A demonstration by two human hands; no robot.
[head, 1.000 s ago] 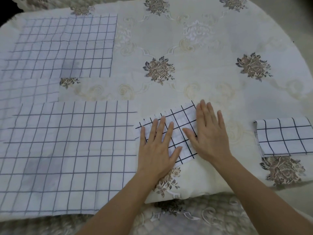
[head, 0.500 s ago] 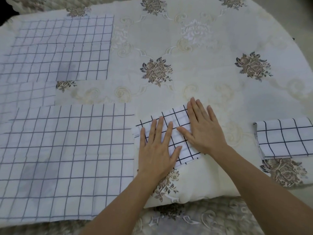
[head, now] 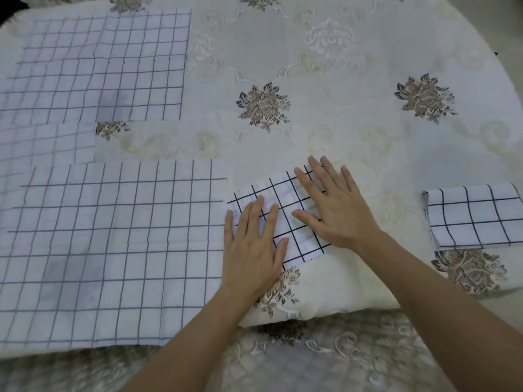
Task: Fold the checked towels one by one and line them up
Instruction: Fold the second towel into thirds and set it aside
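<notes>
Left hand [head: 253,244] and right hand [head: 336,210], both flat and grasping nothing, press the folded checked towel [head: 283,190].

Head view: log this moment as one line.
step: pressing folded towel flat | left hand: flat on towel | right hand: flat on towel | done: other folded towel, right | pending: unfolded towels, left

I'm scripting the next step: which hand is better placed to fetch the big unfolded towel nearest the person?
Probably the left hand: it lies flat at the left edge of the folded towel, beside that unfolded towel. The right hand lies farther right.
</notes>
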